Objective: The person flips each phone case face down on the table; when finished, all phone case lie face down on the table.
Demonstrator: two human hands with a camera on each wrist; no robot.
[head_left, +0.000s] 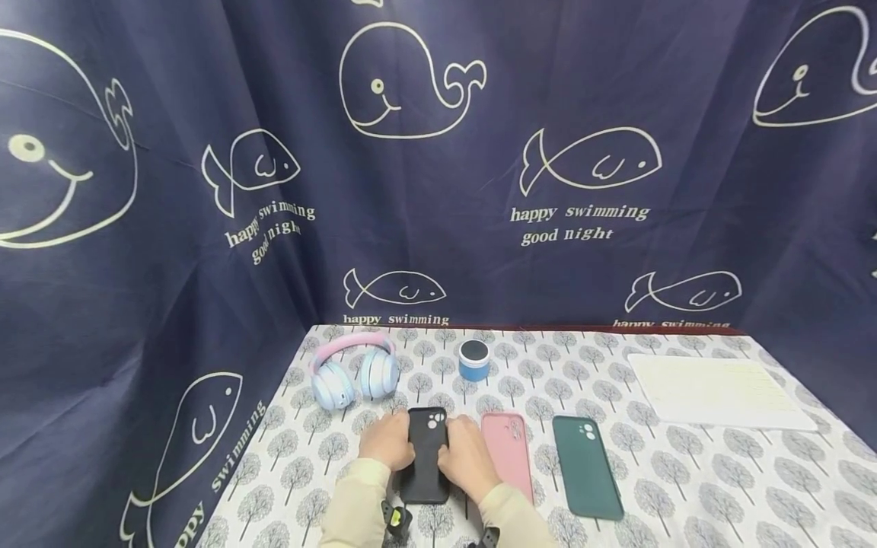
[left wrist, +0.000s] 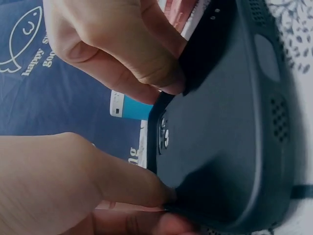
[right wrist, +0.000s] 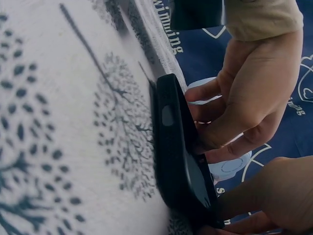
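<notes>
A black phone case (head_left: 428, 460) lies on the patterned cloth, its raised rim and camera cutouts showing. My left hand (head_left: 388, 441) pinches its left edge, the thumb over the rim in the left wrist view. Opposite it, my right hand (head_left: 470, 458) grips the right edge, thumb on the inner side and fingers outside. In the right wrist view the case (right wrist: 168, 122) appears from its near end, lying close to the cloth. A pink phone case (head_left: 508, 449) lies just right of my right hand, partly covered by that arm. Farther right is a dark green phone case (head_left: 588, 468).
Pink-and-blue headphones (head_left: 356, 369) sit at the back left. A small blue cylinder (head_left: 474, 365) with a dark top stands behind the cases. At the far right lies a flat white slab (head_left: 722, 392). A navy curtain (head_left: 479, 167) hangs behind the table.
</notes>
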